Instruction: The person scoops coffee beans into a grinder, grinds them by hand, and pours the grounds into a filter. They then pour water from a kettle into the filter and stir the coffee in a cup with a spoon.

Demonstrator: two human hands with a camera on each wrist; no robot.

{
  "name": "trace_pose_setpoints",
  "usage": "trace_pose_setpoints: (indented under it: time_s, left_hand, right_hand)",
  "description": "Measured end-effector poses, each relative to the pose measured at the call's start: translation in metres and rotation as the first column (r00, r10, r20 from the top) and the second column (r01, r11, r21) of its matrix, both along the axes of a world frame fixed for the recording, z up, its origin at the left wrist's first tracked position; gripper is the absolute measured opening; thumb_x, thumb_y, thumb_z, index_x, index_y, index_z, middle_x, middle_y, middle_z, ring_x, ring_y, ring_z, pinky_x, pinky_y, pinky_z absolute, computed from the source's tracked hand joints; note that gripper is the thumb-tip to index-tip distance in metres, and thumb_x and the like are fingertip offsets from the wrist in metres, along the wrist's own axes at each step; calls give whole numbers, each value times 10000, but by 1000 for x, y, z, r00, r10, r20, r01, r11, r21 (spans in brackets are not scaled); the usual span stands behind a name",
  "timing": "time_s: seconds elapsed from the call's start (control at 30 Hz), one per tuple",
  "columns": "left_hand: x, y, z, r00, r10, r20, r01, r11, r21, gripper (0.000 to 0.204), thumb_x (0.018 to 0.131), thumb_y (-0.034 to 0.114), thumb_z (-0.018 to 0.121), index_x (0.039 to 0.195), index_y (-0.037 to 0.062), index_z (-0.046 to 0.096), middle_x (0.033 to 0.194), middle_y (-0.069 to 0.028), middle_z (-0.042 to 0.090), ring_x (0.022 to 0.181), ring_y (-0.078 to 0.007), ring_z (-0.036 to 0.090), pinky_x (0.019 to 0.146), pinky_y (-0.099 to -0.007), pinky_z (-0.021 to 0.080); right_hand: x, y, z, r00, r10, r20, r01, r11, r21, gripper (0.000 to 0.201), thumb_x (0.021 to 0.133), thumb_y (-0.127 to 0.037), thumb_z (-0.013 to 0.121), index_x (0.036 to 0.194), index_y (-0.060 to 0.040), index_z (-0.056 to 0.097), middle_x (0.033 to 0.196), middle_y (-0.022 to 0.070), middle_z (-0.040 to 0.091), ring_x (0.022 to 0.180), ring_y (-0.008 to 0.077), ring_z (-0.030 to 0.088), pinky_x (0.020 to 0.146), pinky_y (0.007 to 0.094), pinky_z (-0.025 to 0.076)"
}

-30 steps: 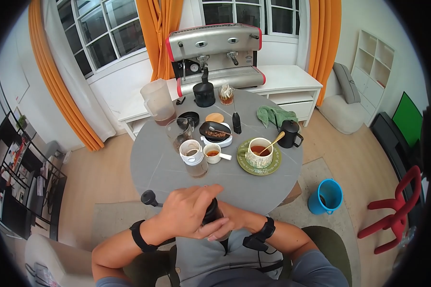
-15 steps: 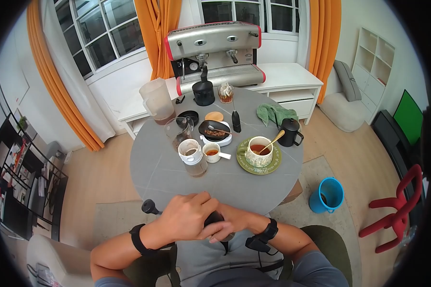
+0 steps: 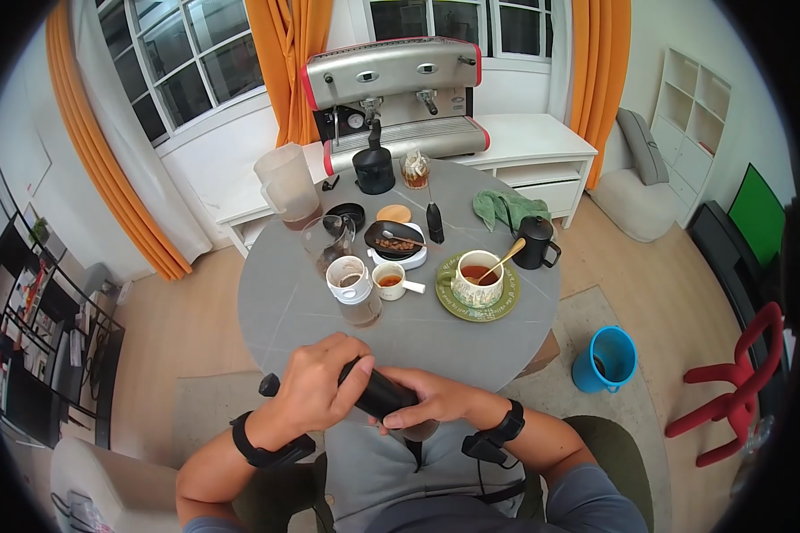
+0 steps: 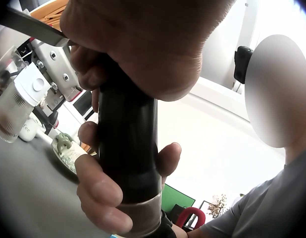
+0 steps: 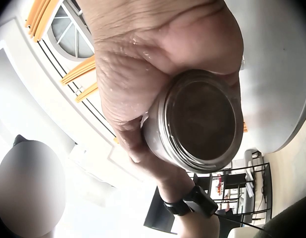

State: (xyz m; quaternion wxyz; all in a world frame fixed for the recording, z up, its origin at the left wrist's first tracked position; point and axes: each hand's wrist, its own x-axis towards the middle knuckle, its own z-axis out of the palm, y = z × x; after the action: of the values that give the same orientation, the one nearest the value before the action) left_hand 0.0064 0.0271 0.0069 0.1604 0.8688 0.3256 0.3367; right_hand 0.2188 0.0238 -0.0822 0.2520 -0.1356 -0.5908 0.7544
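In the head view a black cylinder [image 3: 384, 393] leans over the lap, its top toward the left. My left hand [image 3: 318, 384] is wrapped round its upper end. Lower down, my right hand [image 3: 434, 398] grips it near the clear-looking base. A dark knob [image 3: 269, 385] shows left of my left hand, and the left wrist view has a metal arm [image 4: 36, 29] by that hand. There, right-hand fingers [image 4: 102, 192] curl round the cylinder [image 4: 128, 134] above a metallic band. The right wrist view shows the round, brownish end [image 5: 205, 119] of the held piece.
On the grey table [image 3: 329, 338] stand a ribbed jar [image 3: 356, 298], a small white cup [image 3: 389, 281], a patterned cup [image 3: 477, 289] on a green saucer [image 3: 453, 306], a black kettle [image 3: 533, 244] and a dish of beans [image 3: 391, 242]. A blue bucket [image 3: 604, 360] stands on the floor.
The cylinder has tipped and now shows between my hands, where it was mostly covered. My left hand has shifted left and sits at its top end. My right hand still grips it.
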Motion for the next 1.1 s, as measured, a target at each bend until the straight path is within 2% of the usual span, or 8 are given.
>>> trace_pose_setpoints:
  time_s: [0.23, 0.43, 0.57, 0.63, 0.67, 0.77, 1.03, 1.1]
  left_hand:
    - [-3, 10, 4, 998, 56, -5, -56, 998, 7, 160, 958, 142, 609, 917, -5, 656, 799, -190, 652, 664, -404, 628, 614, -432, 509]
    - [-21, 29, -6, 957, 223, 187, -178, 957, -228, 316, 1001, 267, 520, 885, 3, 649, 689, -98, 583, 577, -205, 594, 532, -334, 437]
    - [-21, 38, -18, 740, 457, 494, -5, 737, -676, 380, 1013, 379, 477, 866, 72, 645, 680, -4, 572, 508, -83, 462, 426, -256, 308]
    - [-19, 38, -19, 411, 696, 589, 244, 539, -806, 367, 1009, 397, 460, 889, 88, 618, 664, -12, 553, 493, -105, 451, 404, -270, 280]
    - [-34, 44, -46, 348, 582, 734, 550, 507, -663, 342, 993, 385, 435, 931, 90, 594, 662, -31, 543, 466, -125, 408, 398, -274, 269]
    - [-23, 33, -61, 97, 627, 773, 728, 485, -485, 327, 986, 336, 451, 1033, 48, 597, 843, -105, 600, 512, -150, 414, 409, -264, 311]
    - [-28, 38, -76, 161, 528, 834, 816, 405, -413, 362, 993, 356, 457, 1088, 37, 598, 929, -120, 610, 554, -163, 454, 423, -275, 331]
    - [-28, 38, -72, 73, 551, 832, 772, 496, -396, 360, 993, 359, 467, 1088, 38, 598, 927, -117, 609, 558, -160, 453, 428, -274, 334]
  right_hand:
    - [-2, 0, -8, 989, -120, -90, 114, 991, -64, 672, 955, -271, 709, 1470, 11, 385, 1239, 139, 611, 1017, 215, 685, 897, 341, 539]
    - [8, -2, 3, 953, -181, -242, 159, 981, -109, 863, 1006, -619, 481, 1565, 1, 264, 1370, 174, 561, 1082, 311, 688, 793, 367, 581]
    - [9, -2, 1, 886, -333, -323, 298, 942, -155, 833, 1026, -673, 318, 1528, -8, 326, 1291, 183, 607, 983, 275, 700, 727, 331, 562]
    - [9, -1, 0, 862, -380, -334, 344, 924, -164, 784, 1049, -641, 286, 1505, -8, 366, 1239, 177, 630, 935, 248, 701, 699, 306, 545]
    - [11, -1, 0, 864, -385, -325, 357, 923, -145, 773, 1052, -636, 282, 1491, -7, 380, 1224, 175, 633, 916, 236, 698, 687, 296, 539]
    - [12, -1, 0, 867, -393, -307, 371, 919, -130, 762, 1056, -628, 282, 1476, -2, 396, 1206, 173, 637, 888, 219, 695, 673, 283, 531]
    - [21, -2, -2, 859, -414, -300, 396, 910, -122, 738, 1064, -609, 291, 1469, -3, 404, 1183, 166, 646, 871, 207, 692, 661, 274, 520]
    - [20, -2, -3, 862, -450, -231, 441, 893, -96, 830, 1028, -692, 260, 1458, 2, 412, 1164, 173, 664, 851, 220, 703, 640, 283, 529]
